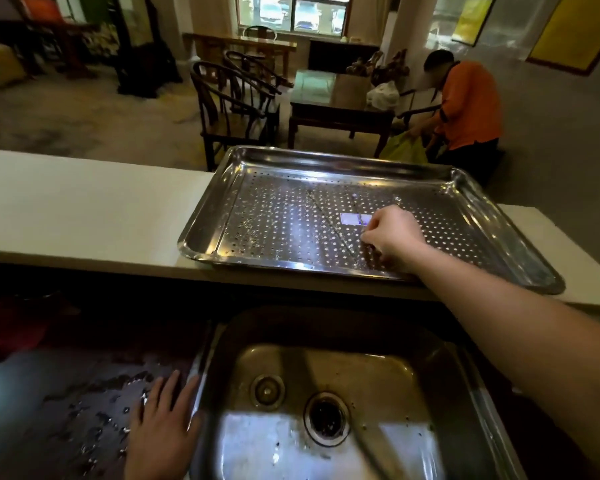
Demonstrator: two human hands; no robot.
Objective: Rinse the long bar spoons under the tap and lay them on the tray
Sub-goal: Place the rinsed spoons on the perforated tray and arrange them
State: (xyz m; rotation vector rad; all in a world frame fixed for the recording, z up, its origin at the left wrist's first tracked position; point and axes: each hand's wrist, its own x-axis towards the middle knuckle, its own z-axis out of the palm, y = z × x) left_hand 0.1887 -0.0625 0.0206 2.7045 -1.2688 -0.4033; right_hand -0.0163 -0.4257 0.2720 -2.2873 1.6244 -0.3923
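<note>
A perforated steel tray (208,216) sits on the white ledge behind the sink. One long bar spoon (329,225) lies diagonally across the tray's middle. My right hand (394,237) reaches over the tray's near right part with its fingers curled down, pinching a second thin bar spoon (397,201) that lies on the perforated floor; most of this spoon is hidden by the hand. My left hand (163,427) rests flat with straight fingers on the wet dark counter, just left of the sink rim. No tap or running water shows.
The steel sink (440,382) is below the ledge, with a drain (326,415) and a thin dark long shape (374,448) on its floor. Beyond the white ledge (84,209) are wooden chairs, a table and a crouching person in orange (465,105).
</note>
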